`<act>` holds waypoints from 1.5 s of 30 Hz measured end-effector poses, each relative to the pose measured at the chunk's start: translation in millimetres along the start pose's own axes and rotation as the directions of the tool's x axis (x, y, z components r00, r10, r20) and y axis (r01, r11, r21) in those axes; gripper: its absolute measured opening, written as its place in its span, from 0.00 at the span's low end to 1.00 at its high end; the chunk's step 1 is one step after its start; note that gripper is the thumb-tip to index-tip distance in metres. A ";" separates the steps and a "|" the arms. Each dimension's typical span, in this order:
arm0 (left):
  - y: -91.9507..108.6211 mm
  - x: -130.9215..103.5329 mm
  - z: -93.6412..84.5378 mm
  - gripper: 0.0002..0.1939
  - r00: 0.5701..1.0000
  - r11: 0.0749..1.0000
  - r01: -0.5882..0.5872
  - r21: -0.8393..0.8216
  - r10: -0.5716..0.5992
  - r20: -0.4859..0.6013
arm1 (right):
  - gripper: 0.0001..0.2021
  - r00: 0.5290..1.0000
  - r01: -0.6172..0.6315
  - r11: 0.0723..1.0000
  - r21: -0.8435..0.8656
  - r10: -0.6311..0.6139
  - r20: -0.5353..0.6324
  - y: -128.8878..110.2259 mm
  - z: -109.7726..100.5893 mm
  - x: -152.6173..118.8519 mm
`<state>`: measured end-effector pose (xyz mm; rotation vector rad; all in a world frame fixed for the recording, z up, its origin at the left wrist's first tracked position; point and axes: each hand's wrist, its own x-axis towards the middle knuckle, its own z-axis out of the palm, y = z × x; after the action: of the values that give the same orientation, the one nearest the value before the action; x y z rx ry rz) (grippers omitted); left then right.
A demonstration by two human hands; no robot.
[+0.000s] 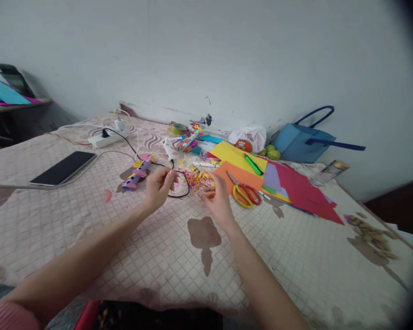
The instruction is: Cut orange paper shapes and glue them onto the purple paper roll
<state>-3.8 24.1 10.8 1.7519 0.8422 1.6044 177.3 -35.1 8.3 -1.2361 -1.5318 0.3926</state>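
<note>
My left hand [158, 187] hovers over the table with its fingers curled and thumb pressed to them; whatever it may hold is too small to make out. Facing it, my right hand [220, 201] has thumb and forefinger apart. Between and behind both hands lies a heap of small paper scraps [196, 178] in pink, yellow and orange. A white hot glue gun [168, 149] stands behind, its black cord [183, 195] looping near my left fingers. Left of that hand lies a purple paper roll [137, 174] with pink and yellow pieces on it.
Scissors with yellow and red handles [242, 195] and a green cutter [253, 164] lie by coloured paper sheets [301, 190] at right. A tablet [64, 168] and a power strip [108, 138] are at left. A blue bag [304, 142] and glass jar [330, 172] stand farther right.
</note>
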 end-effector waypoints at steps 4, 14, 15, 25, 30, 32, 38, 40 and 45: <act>3.2 -0.7 -0.1 0.14 0.998 0.998 -0.053 -0.036 0.053 -0.015 | 0.07 0.999 0.025 0.987 -0.157 -0.018 0.045 -1.1 -2.2 -5.0; 12.7 12.6 -9.4 0.19 0.992 0.997 0.003 -0.083 -0.014 -0.127 | 0.05 0.849 0.120 0.987 -0.108 -0.046 0.527 -24.3 76.0 -22.5; 12.9 12.9 -9.9 0.19 0.992 0.997 0.010 -0.081 -0.020 -0.124 | 0.05 0.841 0.139 0.977 -0.162 -0.030 0.541 -23.8 83.4 -21.4; 17.3 9.7 -13.2 0.18 0.997 1.000 -0.016 -0.005 0.015 -0.074 | 0.08 0.870 0.289 0.921 -0.262 -0.138 0.474 -14.5 75.5 14.2; 17.3 3.8 -4.9 0.14 0.978 0.984 0.021 0.179 -0.057 0.199 | 0.23 0.936 0.299 0.870 -0.391 -0.187 0.300 11.0 36.0 74.8; 18.2 -4.5 2.5 0.13 0.923 0.952 -0.047 0.303 -0.075 0.378 | 0.14 0.976 0.199 0.855 -0.478 -0.127 0.179 20.2 15.2 82.7; 29.6 -35.6 21.2 0.12 0.711 0.811 -0.415 0.412 0.006 0.703 | 0.11 0.998 0.064 0.857 -0.511 -0.045 0.051 42.4 -43.6 41.3; 31.6 -41.7 24.1 0.11 0.678 0.805 -0.442 0.396 0.010 0.735 | 0.10 0.996 0.055 0.863 -0.502 -0.013 0.087 45.0 -53.2 25.6; 30.6 -46.8 27.1 0.09 0.675 0.817 -0.425 0.391 -0.002 0.738 | 0.08 0.974 0.067 0.800 -0.596 0.077 0.212 35.9 -47.5 8.4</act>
<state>21.9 -32.2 4.4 2.7097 0.7200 0.6471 236.9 -29.9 2.4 -1.7314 -1.9367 0.0333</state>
